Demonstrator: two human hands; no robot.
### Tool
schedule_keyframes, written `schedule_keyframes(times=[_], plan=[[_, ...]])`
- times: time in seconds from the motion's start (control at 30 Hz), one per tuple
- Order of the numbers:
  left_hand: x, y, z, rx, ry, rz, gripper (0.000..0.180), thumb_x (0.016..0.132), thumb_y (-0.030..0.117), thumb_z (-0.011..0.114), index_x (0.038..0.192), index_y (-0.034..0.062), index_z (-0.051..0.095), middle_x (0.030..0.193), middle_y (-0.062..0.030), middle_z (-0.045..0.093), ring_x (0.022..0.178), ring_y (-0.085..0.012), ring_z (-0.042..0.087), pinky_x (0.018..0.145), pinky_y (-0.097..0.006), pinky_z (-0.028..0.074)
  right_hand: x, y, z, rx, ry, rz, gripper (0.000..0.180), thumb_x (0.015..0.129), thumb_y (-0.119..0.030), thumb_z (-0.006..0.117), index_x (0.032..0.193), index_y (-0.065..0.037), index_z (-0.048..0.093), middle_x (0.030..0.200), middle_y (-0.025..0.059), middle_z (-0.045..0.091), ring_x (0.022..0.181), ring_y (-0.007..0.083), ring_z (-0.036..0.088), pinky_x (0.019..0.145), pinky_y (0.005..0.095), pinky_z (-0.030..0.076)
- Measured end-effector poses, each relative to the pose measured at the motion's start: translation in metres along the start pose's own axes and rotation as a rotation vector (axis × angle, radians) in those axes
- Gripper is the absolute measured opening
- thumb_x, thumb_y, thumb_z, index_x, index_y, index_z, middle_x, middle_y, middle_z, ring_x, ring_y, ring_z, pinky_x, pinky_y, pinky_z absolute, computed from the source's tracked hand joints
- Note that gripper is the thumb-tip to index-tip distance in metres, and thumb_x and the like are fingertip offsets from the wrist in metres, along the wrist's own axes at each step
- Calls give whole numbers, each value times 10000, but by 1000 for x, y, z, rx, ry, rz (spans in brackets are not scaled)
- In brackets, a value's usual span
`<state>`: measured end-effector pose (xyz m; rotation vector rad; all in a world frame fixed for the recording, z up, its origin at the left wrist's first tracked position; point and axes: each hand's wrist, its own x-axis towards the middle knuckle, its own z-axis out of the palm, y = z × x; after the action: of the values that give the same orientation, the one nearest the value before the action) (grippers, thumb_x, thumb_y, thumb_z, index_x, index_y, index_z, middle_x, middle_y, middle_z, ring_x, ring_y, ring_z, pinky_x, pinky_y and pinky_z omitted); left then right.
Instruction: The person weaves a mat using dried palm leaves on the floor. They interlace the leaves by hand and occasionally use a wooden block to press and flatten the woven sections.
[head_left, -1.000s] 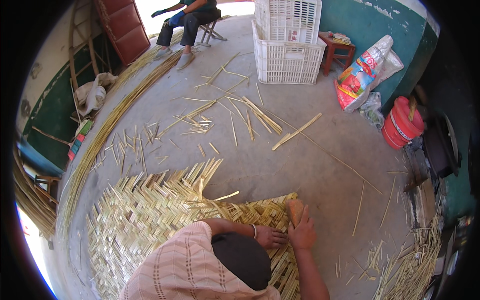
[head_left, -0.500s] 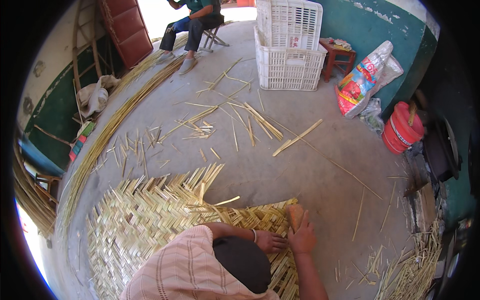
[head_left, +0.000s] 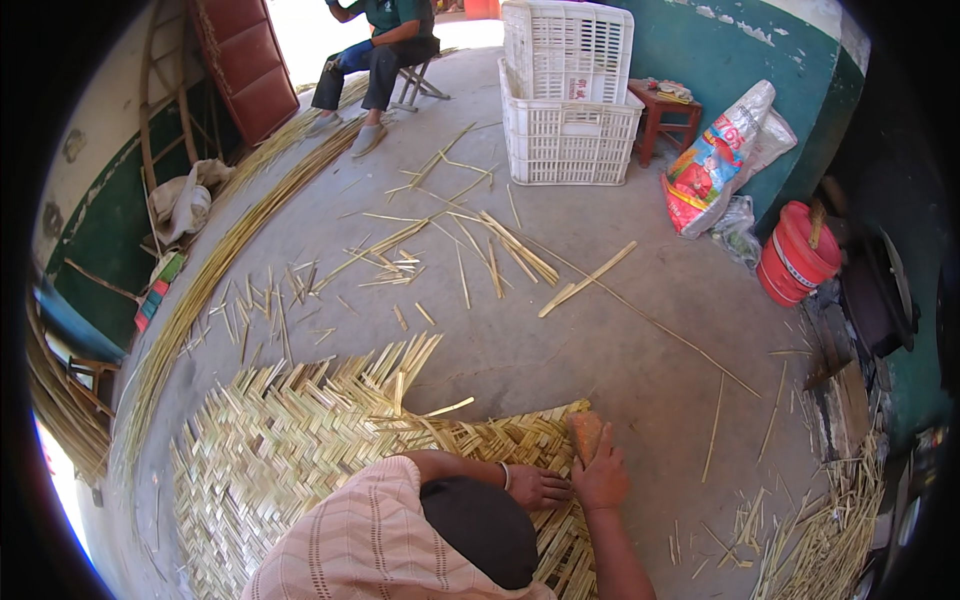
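A large herringbone mat (head_left: 270,440), woven from flat yellow-green strips, lies on the concrete floor in front of me. My left hand (head_left: 538,487) rests on the mat near its right edge, palm down with the fingers laid out. Just to the right, my right hand (head_left: 602,478) grips a reddish-brown, brick-like block (head_left: 585,436). That block sits at the mat's far right corner, apparently on the strips. Loose strip ends (head_left: 415,362) stick out from the far edge. My sleeve and a dark round shape cover part of the mat.
Cut strips (head_left: 520,250) lie scattered beyond the mat. A long bundle of stalks (head_left: 225,235) runs along the left. White crates (head_left: 570,140), a printed sack (head_left: 715,165) and a red bucket (head_left: 798,255) stand at the right. Another person (head_left: 385,50) sits on a folding stool at the back.
The whole view has shifted slightly. Both hands and the block keep nearly the same place on the mat.
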<state>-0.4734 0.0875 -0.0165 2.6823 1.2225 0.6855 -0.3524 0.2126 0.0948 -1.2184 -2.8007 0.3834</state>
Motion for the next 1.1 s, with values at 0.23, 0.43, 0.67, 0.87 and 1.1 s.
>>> schedule_keyframes(times=[0.23,0.43,0.67,0.87,1.1], plan=[[-1,-1,1,-5,-33,-2,463,852,182,562,1278,4,532,1349,-184,543,1249,-331,529,1087,-472,402,-1,0,1,18,8,10,898,739,-334,763,1500,-180,311,1030,138,552,848,321,634,664,447,544],[-3,-1,4,8,-19,3,478,856,196,549,1297,13,520,1369,-175,529,1261,-327,519,1091,-469,394,-1,-1,-2,55,-41,29,916,750,-325,748,1518,-182,271,1074,145,551,871,342,633,697,454,539],[-3,-3,6,4,-27,5,493,844,206,549,1296,13,520,1384,-175,516,1281,-321,503,1097,-463,385,0,-1,-9,86,-83,47,912,759,-327,746,1520,-185,265,1101,157,566,916,352,632,731,468,536],[2,-1,-8,-32,-151,-22,518,835,218,546,1309,12,504,1423,-178,475,1327,-329,458,1106,-462,371,9,28,-19,407,-148,70,888,777,-310,719,1519,-155,254,1248,205,579,1084,394,598,884,489,498],[4,0,-17,45,-424,-94,555,882,240,537,1396,54,441,1490,-178,398,1384,-328,387,1129,-460,334,-47,127,-38,257,-268,9,893,770,-332,725,1511,-123,271,1350,222,528,1151,402,570,957,462,471]])
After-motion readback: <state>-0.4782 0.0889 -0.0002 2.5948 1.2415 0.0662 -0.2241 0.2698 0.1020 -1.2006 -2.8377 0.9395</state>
